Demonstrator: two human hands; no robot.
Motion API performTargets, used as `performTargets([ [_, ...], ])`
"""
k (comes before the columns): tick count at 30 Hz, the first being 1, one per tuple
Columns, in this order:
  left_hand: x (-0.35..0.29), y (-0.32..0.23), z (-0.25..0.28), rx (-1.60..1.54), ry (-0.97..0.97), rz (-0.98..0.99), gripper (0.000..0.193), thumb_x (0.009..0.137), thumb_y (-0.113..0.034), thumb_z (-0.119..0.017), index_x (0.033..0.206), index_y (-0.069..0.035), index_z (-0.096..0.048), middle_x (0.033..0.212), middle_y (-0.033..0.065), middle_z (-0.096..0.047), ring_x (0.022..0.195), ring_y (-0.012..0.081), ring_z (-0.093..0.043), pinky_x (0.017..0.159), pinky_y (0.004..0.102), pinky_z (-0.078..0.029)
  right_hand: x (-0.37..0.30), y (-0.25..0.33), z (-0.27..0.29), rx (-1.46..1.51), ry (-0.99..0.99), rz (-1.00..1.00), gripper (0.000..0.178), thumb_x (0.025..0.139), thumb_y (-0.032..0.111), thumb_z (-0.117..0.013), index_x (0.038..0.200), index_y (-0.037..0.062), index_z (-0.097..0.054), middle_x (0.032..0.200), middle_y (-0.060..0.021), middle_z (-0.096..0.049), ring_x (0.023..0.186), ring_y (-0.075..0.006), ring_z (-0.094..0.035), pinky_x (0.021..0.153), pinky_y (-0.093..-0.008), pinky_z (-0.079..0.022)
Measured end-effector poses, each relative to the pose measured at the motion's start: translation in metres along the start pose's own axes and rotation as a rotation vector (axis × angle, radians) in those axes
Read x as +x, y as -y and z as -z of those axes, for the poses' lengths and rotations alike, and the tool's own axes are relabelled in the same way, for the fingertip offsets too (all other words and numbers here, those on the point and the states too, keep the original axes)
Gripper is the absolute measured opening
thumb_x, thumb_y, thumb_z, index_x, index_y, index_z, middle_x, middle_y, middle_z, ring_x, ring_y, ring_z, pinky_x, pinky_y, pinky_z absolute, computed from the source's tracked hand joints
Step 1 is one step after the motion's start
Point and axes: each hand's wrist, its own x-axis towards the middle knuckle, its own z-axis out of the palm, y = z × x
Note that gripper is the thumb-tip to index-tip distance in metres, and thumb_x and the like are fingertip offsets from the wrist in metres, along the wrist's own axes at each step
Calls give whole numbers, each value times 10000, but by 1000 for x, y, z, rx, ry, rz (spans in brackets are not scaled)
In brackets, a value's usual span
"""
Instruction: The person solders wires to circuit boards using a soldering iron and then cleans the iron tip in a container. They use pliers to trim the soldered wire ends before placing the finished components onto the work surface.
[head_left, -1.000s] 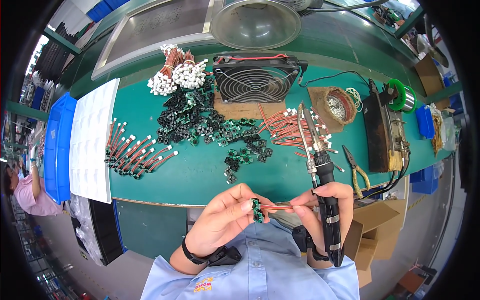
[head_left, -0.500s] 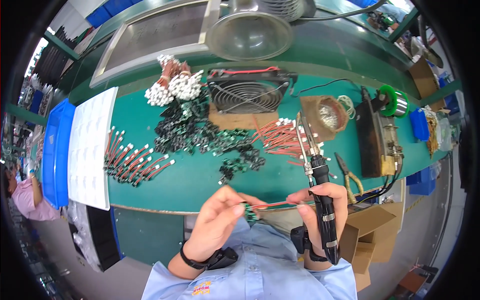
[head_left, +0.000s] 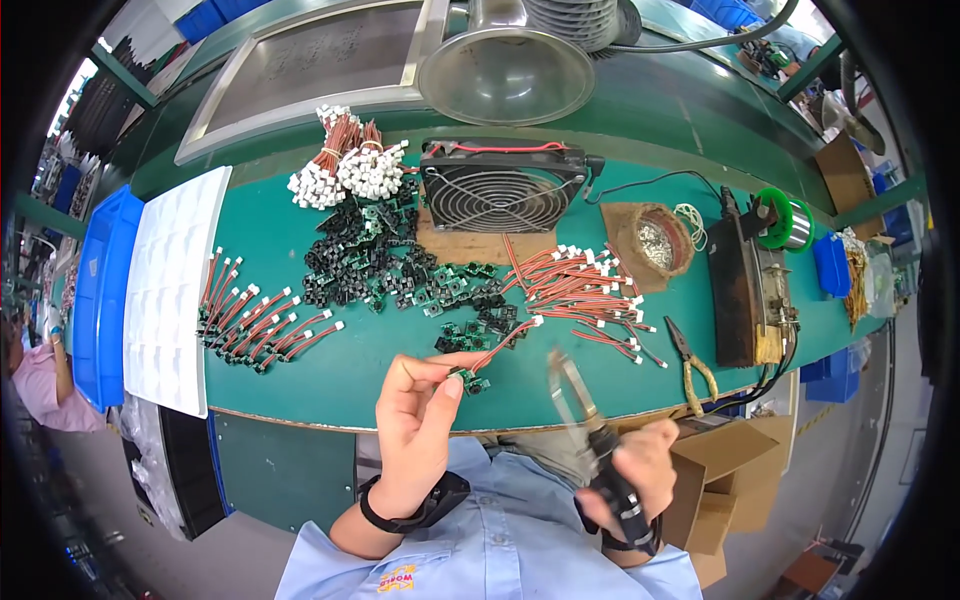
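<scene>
My left hand (head_left: 418, 415) is closed, pinching a small green circuit board (head_left: 472, 383) between thumb and fingertips above the bench's front edge. From this board a red-and-black wire lead (head_left: 506, 344) rises to the right, ending in a white connector. To the right, my right hand (head_left: 643, 470) is wrapped round the black handle of a soldering iron (head_left: 608, 460). The iron leans with its metal tip up and to the left, blurred by motion and apart from the board. Beyond my left hand lies a heap of black-and-green circuit boards (head_left: 365, 260).
Loose wire leads (head_left: 580, 285) lie right of the heap; wired boards (head_left: 262, 325) sit in a row at left, beside a white tray (head_left: 170, 300). A fan (head_left: 505, 190) stands behind. Pliers (head_left: 692, 366), a solder spool (head_left: 790, 220) and a tin (head_left: 655, 245) are at right.
My right hand has let go of the wire lead and dropped slightly, tilting the soldering iron leftward. My left hand has moved the board slightly left and farther over the bench.
</scene>
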Motion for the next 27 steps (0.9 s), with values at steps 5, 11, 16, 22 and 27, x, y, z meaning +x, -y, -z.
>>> performTargets([
  [5, -4, 4, -2, 8, 12, -74, 47, 890, -26, -472, 897, -35, -427, 1054, 238, -598, 945, 187, -570, 868, 305, -412, -1, 11, -11, 14, 112, -31, 432, 582, 243, -794, 978, 161, -642, 750, 23, -586, 683, -137, -550, 735, -326, -330],
  [11, -5, 6, 4, -17, 83, -95, 78, 900, 13, -468, 947, -30, -424, 1091, 217, -586, 1025, 215, -560, 891, 326, -423, -1, 13, -15, 7, 136, 27, 343, 572, 238, -779, 893, 176, -674, 742, 46, -590, 663, -119, -547, 717, -309, -317],
  [16, -7, 2, -1, 2, 44, -80, 62, 896, -2, -471, 924, -31, -423, 1072, 227, -591, 989, 211, -571, 871, 319, -427, -2, 13, -16, 1, 157, 29, 343, 572, 250, -774, 895, 184, -679, 746, 47, -594, 660, -116, -547, 716, -307, -318],
  [22, -9, 4, 5, -1, 89, -88, 100, 894, 28, -465, 961, -26, -413, 1099, 219, -576, 1047, 224, -549, 892, 327, -423, -3, 13, -17, -4, 156, 33, 347, 572, 237, -774, 900, 183, -676, 746, 45, -596, 658, -117, -549, 717, -308, -321],
  [27, -10, 4, 3, 7, 84, -84, 106, 889, 37, -465, 961, -22, -413, 1103, 221, -573, 1051, 227, -547, 897, 329, -420, -2, 14, -16, -1, 159, 30, 359, 569, 226, -774, 910, 180, -672, 740, 44, -594, 655, -117, -550, 716, -307, -326],
])
